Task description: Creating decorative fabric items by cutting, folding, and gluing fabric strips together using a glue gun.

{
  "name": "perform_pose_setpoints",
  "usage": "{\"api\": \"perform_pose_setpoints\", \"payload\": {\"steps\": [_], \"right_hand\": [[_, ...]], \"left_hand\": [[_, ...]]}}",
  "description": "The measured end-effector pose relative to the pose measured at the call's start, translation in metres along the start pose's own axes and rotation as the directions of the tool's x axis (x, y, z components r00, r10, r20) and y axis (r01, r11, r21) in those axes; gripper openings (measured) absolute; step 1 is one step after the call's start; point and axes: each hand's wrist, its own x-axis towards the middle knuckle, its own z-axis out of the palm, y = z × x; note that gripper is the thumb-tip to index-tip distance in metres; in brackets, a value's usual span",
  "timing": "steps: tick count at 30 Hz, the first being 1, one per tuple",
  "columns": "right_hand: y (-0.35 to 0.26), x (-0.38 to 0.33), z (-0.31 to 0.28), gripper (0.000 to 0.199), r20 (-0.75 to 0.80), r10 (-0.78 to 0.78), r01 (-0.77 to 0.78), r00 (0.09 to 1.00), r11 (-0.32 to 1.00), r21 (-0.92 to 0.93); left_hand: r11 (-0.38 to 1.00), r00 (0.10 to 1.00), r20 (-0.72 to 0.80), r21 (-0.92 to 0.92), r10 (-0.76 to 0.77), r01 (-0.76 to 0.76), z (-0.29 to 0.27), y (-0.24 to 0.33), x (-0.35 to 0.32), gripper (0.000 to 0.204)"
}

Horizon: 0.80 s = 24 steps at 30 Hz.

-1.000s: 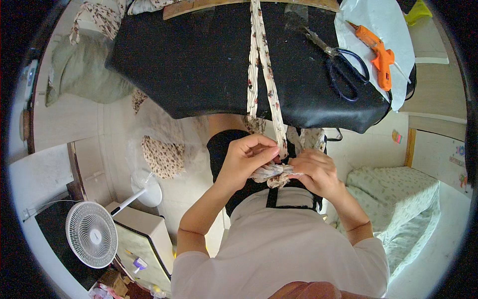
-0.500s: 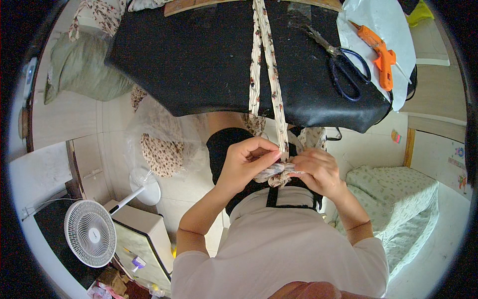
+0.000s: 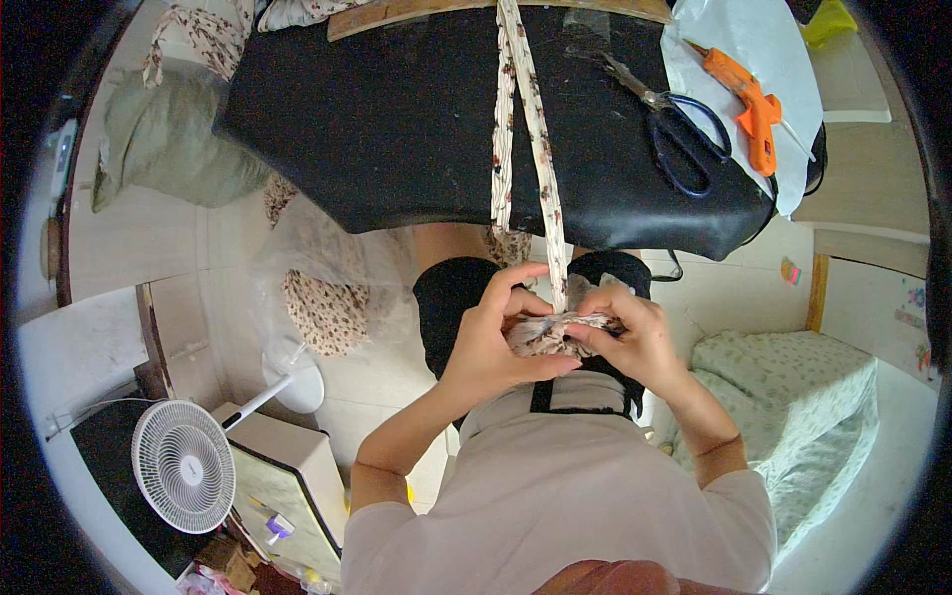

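Observation:
Over my lap, a gathered bunch of cream floral fabric (image 3: 540,339) is between my two hands. My left hand (image 3: 488,335) curves around its left side, index finger raised and thumb stretched below, the other fingers curled against the cloth. My right hand (image 3: 635,337) pinches the bunch's right end between thumb and fingers. From the bunch a long pleated fabric strip (image 3: 540,169) of the same print runs taut up across the black table cover (image 3: 377,129). A second strip length (image 3: 503,149) hangs beside it over the table's near edge.
Dark-handled scissors (image 3: 684,144) and an orange glue gun (image 3: 751,104) lie at the table's right, the gun on a white sheet (image 3: 694,59). A wooden strip (image 3: 416,15) crosses the far edge. Floral cloth in clear plastic (image 3: 327,312) lies on the floor at left, near a white fan (image 3: 184,466).
My left hand has opened from a pinch at the strip's base to spread around the bunch. My right fingers have shifted their pinch, and the bunch looks more spread out.

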Motion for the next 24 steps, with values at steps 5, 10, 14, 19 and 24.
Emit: {"api": "perform_pose_setpoints", "payload": {"steps": [5, 10, 14, 19, 24], "right_hand": [[0.004, -0.005, -0.001, 0.020, 0.034, 0.132, -0.135, 0.991, 0.980, 0.149], [0.016, -0.012, -0.019, 0.039, 0.175, -0.114, 0.055, 0.978, 0.948, 0.314], [0.023, -0.008, -0.024, 0.077, 0.188, -0.416, 0.343, 0.890, 0.881, 0.324], [0.034, -0.003, 0.007, 0.071, -0.105, -0.493, 0.499, 0.864, 0.866, 0.038], [-0.005, 0.017, -0.017, 0.023, 0.164, -0.858, 0.825, 0.487, 0.390, -0.410]], "left_hand": [[0.974, 0.990, -0.012, -0.181, -0.141, 0.137, 0.005, -0.001, 0.000, 0.050], [0.921, 0.966, 0.084, -0.294, -0.242, 0.257, -0.002, 0.017, 0.001, 0.044], [0.748, 0.916, 0.192, -0.530, -0.353, 0.400, -0.006, 0.029, 0.001, 0.039], [0.722, 0.912, 0.214, -0.559, -0.350, 0.408, 0.001, 0.034, 0.004, 0.034], [0.819, 0.931, 0.212, -0.444, -0.297, 0.363, -0.008, 0.035, 0.010, 0.034]]}}
